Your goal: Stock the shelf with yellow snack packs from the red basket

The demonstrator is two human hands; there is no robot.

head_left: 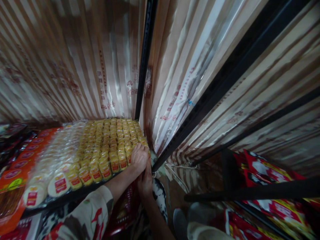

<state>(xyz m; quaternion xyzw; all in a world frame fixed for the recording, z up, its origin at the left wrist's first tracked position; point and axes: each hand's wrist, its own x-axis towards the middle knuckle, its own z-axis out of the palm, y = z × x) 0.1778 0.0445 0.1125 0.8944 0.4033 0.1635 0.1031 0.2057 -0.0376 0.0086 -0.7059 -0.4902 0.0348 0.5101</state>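
Rows of yellow wrapped packets [110,138] with red labels fill the right end of a shelf. At the front right corner of these rows, my left hand [139,156] rests with its fingers bent over an end packet, mostly covering it. Just below it my right hand [145,178] reaches up along the outer side of the last row, fingers held straight against it and partly hidden by the left hand. White round packets [60,181] in clear wrap stand left of the yellow ones, and orange bags [32,150] lie farther left.
A dark upright post [144,63] stands behind the packets, and a thicker slanted post [215,86] rises at the right. Striped curtains [112,66] hang behind. Below the shelf is a red basket [125,210]. Red bags [270,170] lie on racks at the lower right.
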